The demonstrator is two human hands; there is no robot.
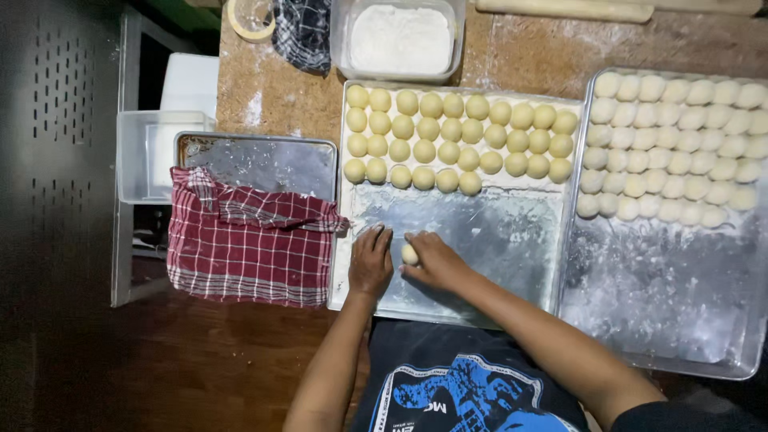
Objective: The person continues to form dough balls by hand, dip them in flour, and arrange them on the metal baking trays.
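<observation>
A small pale dough ball (410,254) sits between my two hands over the bare floured part of the middle metal tray (496,240). My left hand (370,260) presses against the ball's left side with fingers together. My right hand (436,258) cups it from the right. Several rows of yellowish dough balls (460,136) fill the far half of that tray.
A second floured tray (664,296) on the right holds several rows of paler balls (680,144). A red checked cloth (248,240) drapes over a tray on the left. A tub of flour (400,38), a tape roll (250,18) and a rolling pin (564,10) lie at the far edge.
</observation>
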